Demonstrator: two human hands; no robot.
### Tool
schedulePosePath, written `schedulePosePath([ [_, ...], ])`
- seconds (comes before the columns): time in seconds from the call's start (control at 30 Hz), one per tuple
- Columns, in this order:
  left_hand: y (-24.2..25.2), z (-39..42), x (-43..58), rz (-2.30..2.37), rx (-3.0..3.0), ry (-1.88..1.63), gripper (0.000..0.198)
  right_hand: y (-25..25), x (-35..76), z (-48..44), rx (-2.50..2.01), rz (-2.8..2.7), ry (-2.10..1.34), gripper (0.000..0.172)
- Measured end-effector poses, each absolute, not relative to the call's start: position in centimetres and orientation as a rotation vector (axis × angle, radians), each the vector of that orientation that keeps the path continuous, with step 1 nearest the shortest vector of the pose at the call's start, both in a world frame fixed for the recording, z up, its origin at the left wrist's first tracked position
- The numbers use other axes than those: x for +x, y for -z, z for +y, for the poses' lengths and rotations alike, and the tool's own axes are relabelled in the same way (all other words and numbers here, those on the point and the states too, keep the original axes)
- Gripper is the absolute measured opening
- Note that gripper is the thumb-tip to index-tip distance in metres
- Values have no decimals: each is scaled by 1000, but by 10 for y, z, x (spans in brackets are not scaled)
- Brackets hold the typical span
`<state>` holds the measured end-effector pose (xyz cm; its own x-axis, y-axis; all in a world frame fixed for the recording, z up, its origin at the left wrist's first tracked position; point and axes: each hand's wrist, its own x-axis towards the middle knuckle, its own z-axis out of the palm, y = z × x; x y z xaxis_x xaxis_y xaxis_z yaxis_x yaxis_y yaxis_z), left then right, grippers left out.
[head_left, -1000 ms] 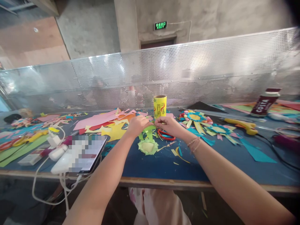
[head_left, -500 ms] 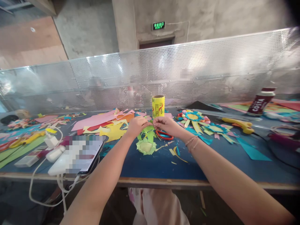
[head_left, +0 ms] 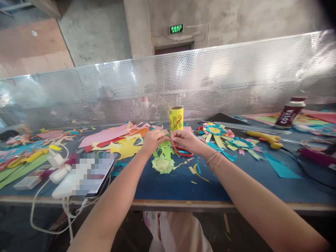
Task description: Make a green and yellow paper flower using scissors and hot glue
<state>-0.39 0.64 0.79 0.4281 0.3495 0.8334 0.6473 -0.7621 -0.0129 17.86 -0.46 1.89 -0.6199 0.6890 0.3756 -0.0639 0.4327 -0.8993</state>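
Both my hands meet over the middle of the blue table (head_left: 236, 182). My left hand (head_left: 153, 140) and my right hand (head_left: 185, 139) are closed, pinching the top of a light-green paper cutout (head_left: 164, 153). The cutout hangs down to a round green paper flower (head_left: 163, 165) lying on the table. Red-handled scissors (head_left: 183, 152) lie under my right wrist. A yellow roll of tape (head_left: 176, 119) stands upright just behind my fingers.
A phone (head_left: 86, 174) with a white charger and cable lies at the left front. Pink, yellow and orange paper sheets (head_left: 115, 138) spread at back left. Paper flowers (head_left: 217, 132), a yellow glue gun (head_left: 265, 138) and a brown bottle (head_left: 290, 113) sit to the right. A perforated metal screen stands behind.
My hands stay pinched on the green paper in the same spot; only the view has shifted slightly.
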Motion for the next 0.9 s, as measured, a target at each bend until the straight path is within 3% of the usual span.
schedulePosePath([
  [0.37,-7,7,-4,-924,-2281,1366,48,-23,178,-11,-459,-1726,-1418,29],
  [0.47,-7,8,-5,-1033,-2272,1419,47,-24,181,-5,-533,-1695,-1301,33],
  [0.67,-3,18,-12,-1383,-2223,1610,38,-17,189,13,-1029,-1788,-710,29],
  [0.9,1,23,-16,-1574,-2215,1722,30,-8,193,24,-1060,-1665,-803,28],
])
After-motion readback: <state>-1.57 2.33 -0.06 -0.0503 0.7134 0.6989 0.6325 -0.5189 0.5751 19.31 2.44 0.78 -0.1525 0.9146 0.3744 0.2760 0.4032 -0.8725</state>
